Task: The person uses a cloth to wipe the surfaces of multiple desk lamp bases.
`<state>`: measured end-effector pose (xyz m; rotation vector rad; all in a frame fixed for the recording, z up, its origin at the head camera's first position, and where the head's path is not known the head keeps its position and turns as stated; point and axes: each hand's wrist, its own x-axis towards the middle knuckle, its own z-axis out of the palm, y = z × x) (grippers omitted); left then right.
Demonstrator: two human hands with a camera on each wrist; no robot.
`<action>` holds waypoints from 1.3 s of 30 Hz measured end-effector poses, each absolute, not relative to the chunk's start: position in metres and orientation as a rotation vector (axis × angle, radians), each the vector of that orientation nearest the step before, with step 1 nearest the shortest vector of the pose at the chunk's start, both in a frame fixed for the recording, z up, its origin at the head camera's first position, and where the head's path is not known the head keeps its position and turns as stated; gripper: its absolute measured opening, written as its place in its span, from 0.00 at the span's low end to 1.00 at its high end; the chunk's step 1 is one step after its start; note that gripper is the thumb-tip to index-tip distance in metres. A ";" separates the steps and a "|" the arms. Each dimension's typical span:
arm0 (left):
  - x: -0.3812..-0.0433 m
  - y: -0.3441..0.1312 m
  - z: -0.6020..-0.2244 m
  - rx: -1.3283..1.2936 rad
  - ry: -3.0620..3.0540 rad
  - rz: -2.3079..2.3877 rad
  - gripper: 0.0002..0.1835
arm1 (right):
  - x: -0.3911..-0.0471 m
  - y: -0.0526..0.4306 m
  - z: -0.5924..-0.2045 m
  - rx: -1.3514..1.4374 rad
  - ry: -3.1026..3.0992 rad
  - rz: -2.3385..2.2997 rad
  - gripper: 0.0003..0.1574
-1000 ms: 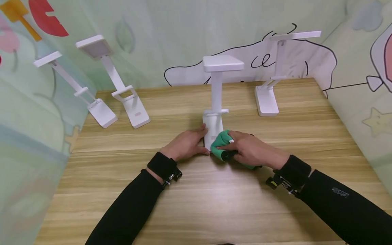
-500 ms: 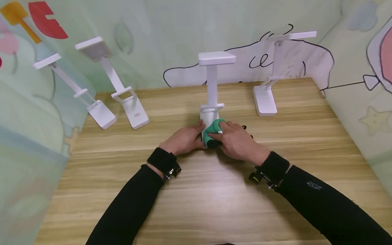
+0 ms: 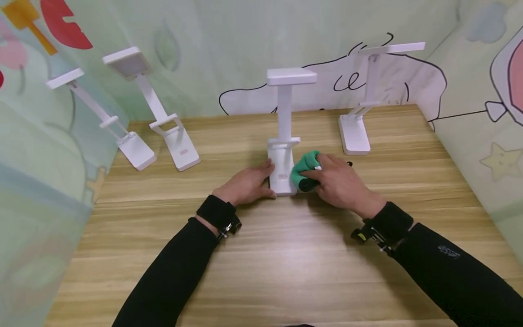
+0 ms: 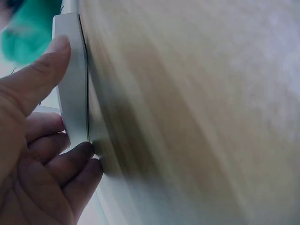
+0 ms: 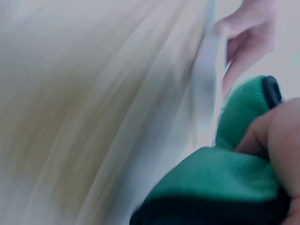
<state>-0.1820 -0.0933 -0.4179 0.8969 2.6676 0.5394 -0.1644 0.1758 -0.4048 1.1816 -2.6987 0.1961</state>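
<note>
A white desk lamp (image 3: pixel 284 109) stands upright in the middle of the table. My left hand (image 3: pixel 248 184) holds the left side of its base, thumb at the front corner and fingertips along the edge. In the left wrist view the thumb (image 4: pixel 44 70) lies against the base's side wall (image 4: pixel 72 86), with the fingertips lower down. My right hand (image 3: pixel 341 184) grips a bunched green cloth (image 3: pixel 304 168) with dark edging, just at the right side of the base. In the right wrist view the cloth (image 5: pixel 211 173) bulges from under the fingers; that view is blurred.
Two more white lamps stand at the back left, a nearer one (image 3: pixel 181 147) and one at the table's edge (image 3: pixel 136 150). Another lamp (image 3: pixel 354 134) stands at the back right. A printed fabric wall (image 3: pixel 196 59) encloses the wooden table (image 3: pixel 245 272).
My right hand with the cloth went left over the front of the lamp's base, then back to its right side, uncovering the base. The lamp shifted slightly back; my left hand stayed on it.
</note>
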 end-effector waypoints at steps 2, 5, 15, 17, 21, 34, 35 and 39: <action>-0.182 -0.094 -0.418 0.890 2.674 0.533 0.45 | -0.162 0.160 -0.405 1.262 -2.665 0.232 0.31; -0.182 -0.095 -0.418 0.897 2.674 0.526 0.42 | -0.159 0.144 -0.410 1.411 -2.613 0.195 0.32; -0.181 -0.093 -0.415 0.889 2.659 0.494 0.47 | -0.196 0.182 -0.410 1.050 -2.834 0.217 0.24; -0.181 -0.092 -0.416 0.885 2.654 0.500 0.47 | -0.208 0.181 -0.409 0.890 -2.895 0.221 0.23; -0.182 -0.090 -0.417 0.883 2.655 0.498 0.47 | -0.225 0.165 -0.410 0.714 -3.011 0.289 0.20; -0.179 -0.091 -0.417 0.879 2.682 0.516 0.47 | -0.180 0.151 -0.410 0.946 -3.010 0.190 0.10; -0.179 -0.091 -0.417 0.881 2.684 0.512 0.47 | -0.173 0.152 -0.408 0.969 -3.006 0.198 0.09; -0.179 -0.090 -0.418 0.886 2.686 0.507 0.48 | -0.146 0.156 -0.401 1.064 -3.006 0.225 0.07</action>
